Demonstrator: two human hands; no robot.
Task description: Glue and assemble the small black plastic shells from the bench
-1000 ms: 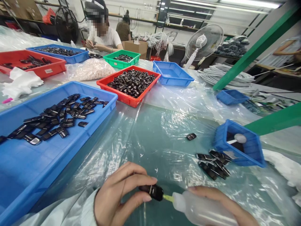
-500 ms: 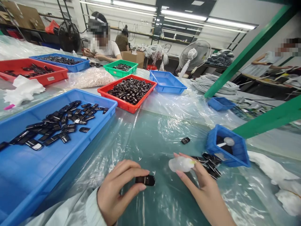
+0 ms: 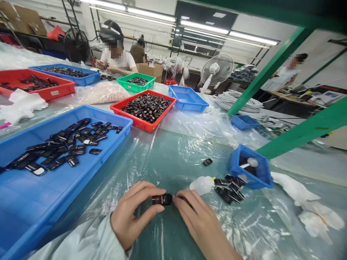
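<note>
1 left hand [image 3: 130, 213] tight on 1 black case [image 3: 162, 199], 1 right hand [image 3: 198, 213] at its end, hold unclear, 1 bottle [image 3: 201, 185] nearby

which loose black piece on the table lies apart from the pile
The small, glossy black oblong piece just beyond the translucent white plastic bottle: it lies alone, while the other pieces bunch up beside the deep blue plastic bin.

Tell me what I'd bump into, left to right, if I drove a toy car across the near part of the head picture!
Large blue tray → left hand → held black piece → right hand → pile of black parts → blue bin → crumpled white material.
</note>
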